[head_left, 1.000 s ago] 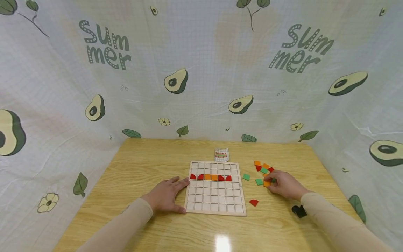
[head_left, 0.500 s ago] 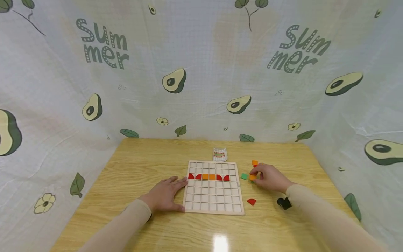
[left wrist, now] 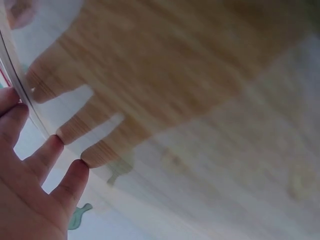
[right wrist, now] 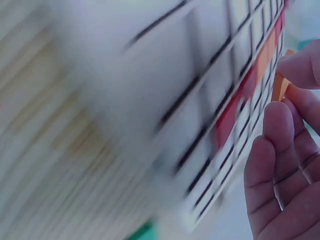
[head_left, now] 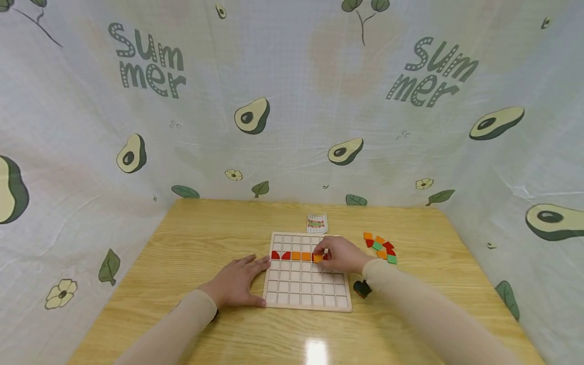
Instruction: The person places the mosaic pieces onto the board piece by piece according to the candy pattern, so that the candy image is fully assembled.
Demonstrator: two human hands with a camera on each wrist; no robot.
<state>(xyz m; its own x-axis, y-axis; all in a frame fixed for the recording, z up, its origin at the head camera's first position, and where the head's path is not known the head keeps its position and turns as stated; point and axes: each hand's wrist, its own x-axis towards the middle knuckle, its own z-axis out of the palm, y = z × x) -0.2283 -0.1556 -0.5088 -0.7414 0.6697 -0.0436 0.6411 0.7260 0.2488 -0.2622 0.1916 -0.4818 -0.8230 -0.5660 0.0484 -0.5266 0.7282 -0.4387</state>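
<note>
A light wooden grid board (head_left: 305, 291) lies on the table. Across one row run two red quarter-circle tiles (head_left: 286, 255), two orange square tiles (head_left: 296, 255) and more red, partly covered by my right hand (head_left: 343, 255). Thumb and fingers of that hand pinch another orange square tile (head_left: 318, 258) over the board, near the right end of the row. In the right wrist view this orange tile (right wrist: 280, 87) sits between the fingertips. My left hand (head_left: 239, 281) rests with spread fingers at the board's left edge, its fingertips (left wrist: 75, 170) touching the tabletop or rim.
Beyond the board lies a small printed pattern card (head_left: 317, 223). To the right is a loose group of orange, red and green tiles (head_left: 377, 246). A dark device (head_left: 362, 288) sits at my right wrist. A patterned cloth (head_left: 292, 167) hangs behind the table.
My right hand has picked up an orange tile from the loose group and carried it left over the board. My left hand stays at the board's edge.
</note>
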